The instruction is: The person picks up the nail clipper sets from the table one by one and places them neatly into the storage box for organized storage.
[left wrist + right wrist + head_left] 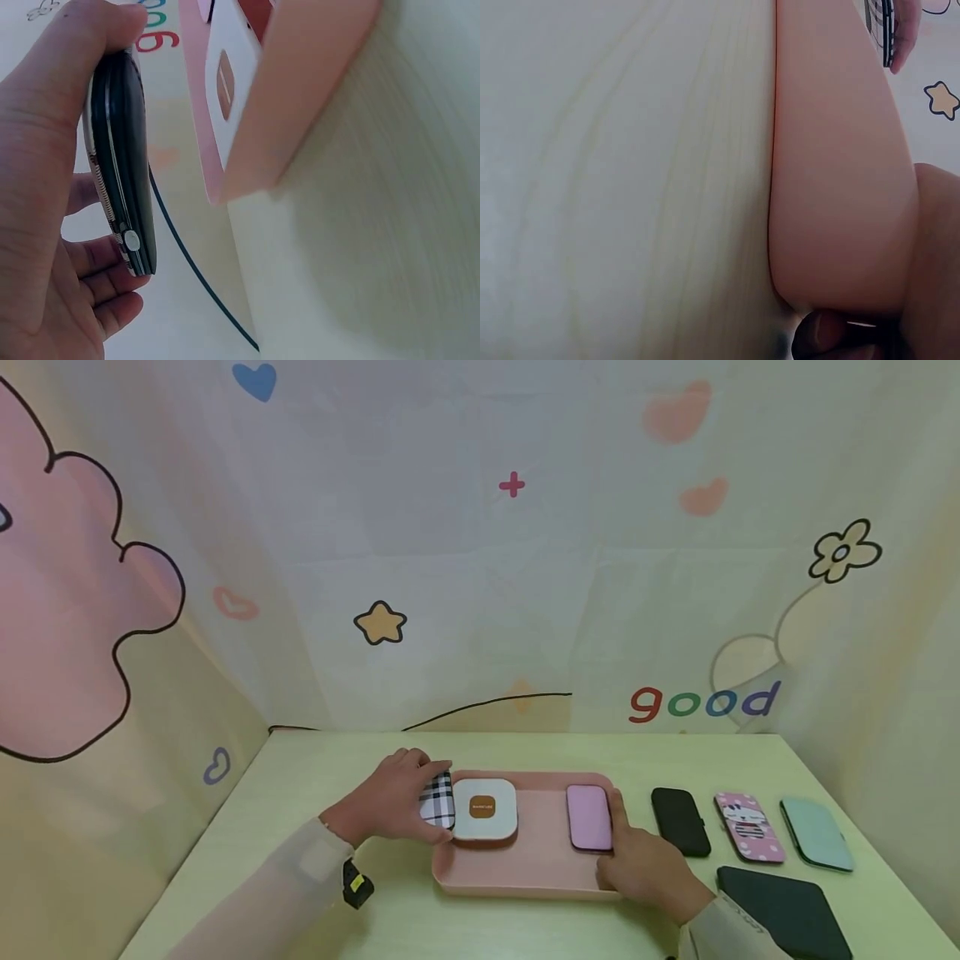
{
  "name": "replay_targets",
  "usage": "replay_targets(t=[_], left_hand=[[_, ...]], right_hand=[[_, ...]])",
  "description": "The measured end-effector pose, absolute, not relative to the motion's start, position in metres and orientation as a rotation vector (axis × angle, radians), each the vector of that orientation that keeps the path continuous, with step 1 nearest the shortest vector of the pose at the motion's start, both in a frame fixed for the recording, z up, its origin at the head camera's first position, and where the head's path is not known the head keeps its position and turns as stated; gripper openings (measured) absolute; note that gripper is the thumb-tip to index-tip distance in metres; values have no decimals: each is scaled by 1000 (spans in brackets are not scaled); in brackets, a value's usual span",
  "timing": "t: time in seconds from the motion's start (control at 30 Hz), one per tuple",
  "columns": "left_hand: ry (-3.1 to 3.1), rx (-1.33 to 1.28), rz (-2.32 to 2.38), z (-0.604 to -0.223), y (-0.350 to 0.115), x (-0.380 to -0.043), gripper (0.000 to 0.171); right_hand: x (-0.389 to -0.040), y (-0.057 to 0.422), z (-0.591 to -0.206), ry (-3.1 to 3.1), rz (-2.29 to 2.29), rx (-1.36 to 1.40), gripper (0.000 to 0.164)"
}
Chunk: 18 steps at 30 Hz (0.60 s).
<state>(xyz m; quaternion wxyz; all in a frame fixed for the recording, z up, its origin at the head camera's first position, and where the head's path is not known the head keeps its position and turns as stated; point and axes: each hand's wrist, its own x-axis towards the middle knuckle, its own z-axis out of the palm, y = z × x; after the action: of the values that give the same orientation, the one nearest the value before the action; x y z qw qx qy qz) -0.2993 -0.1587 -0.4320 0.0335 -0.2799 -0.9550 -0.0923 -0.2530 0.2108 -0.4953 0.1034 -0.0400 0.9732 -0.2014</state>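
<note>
My left hand (393, 797) holds a black-and-white plaid compact mirror (437, 799) by its edges, just over the left end of a pink tray (540, 877). In the left wrist view the mirror (116, 157) is seen edge-on, folded, with a dark side and a silver button. My right hand (648, 864) grips the tray's right end, thumb inside the rim and the other fingers along the outside. A white square case (483, 831) with a brown label lies in the tray's left part. At the right lies a pink-lilac rounded case (588, 818), beside my right index finger.
Right of the tray lie a black case (680, 822), a pink cartoon case (748, 831) and a mint-green case (817, 835). A larger dark flat rectangle (783, 910) lies nearer, by my right sleeve. A printed curtain (450, 543) hangs behind the table (262, 860).
</note>
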Motion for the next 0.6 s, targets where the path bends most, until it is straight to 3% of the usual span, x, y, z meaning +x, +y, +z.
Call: replay_targets(t=[0.6], left_hand=[[-2893,-1033,-236,-429,-107,-309,98]], right_hand=[[-253,211,-494,2867,-600,-122,110]])
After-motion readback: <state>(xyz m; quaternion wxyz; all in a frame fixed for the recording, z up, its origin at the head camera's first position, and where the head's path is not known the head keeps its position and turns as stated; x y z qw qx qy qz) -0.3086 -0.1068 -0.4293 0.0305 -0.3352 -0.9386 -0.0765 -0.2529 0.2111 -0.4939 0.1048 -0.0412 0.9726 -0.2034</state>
